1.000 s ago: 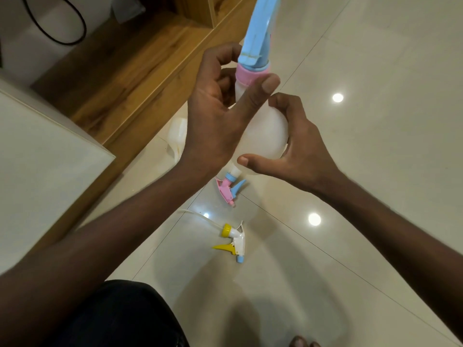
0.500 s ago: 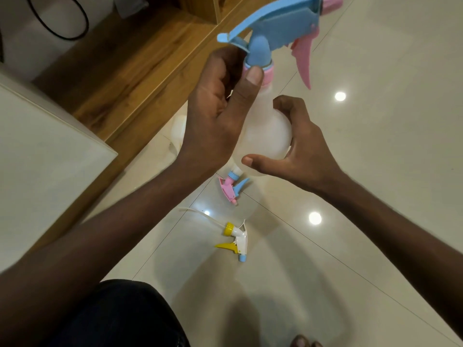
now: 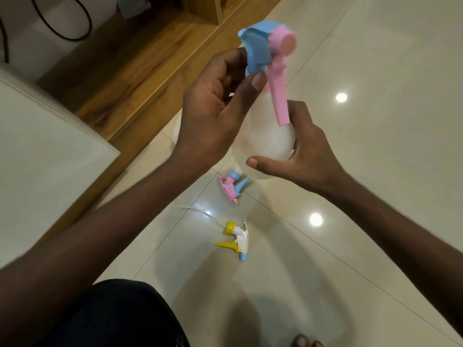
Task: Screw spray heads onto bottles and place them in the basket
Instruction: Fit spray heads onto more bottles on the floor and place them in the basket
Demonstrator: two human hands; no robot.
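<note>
The translucent white plastic bottle (image 3: 265, 139) is held above the glossy cream tiled floor (image 3: 375, 171), just right of frame centre. Its long axis is tilted, running from the base at about 6 o'clock to the neck at about 12 o'clock, leaning slightly toward 11 o'clock.

The right hand (image 3: 308, 151) is wrapped round the bottle's lower body from the 3 o'clock side, thumb across the near face and fingers curled behind.

The left hand (image 3: 213, 108) approaches the neck from 9 o'clock. Its thumb and curled fingers are pinched on the collar below the blue and pink plastic trigger spray head (image 3: 265, 53). The pink trigger hangs toward 5 o'clock over the bottle shoulder.

The coming move is judged to be a further twist about the bottle's long axis, made by the left hand, which is nearer the collar.

Two loose heads lie on the floor at 6 o'clock: a pink and blue spray head (image 3: 231, 185) and a yellow and white spray head (image 3: 238, 240). No basket is in view.
</note>
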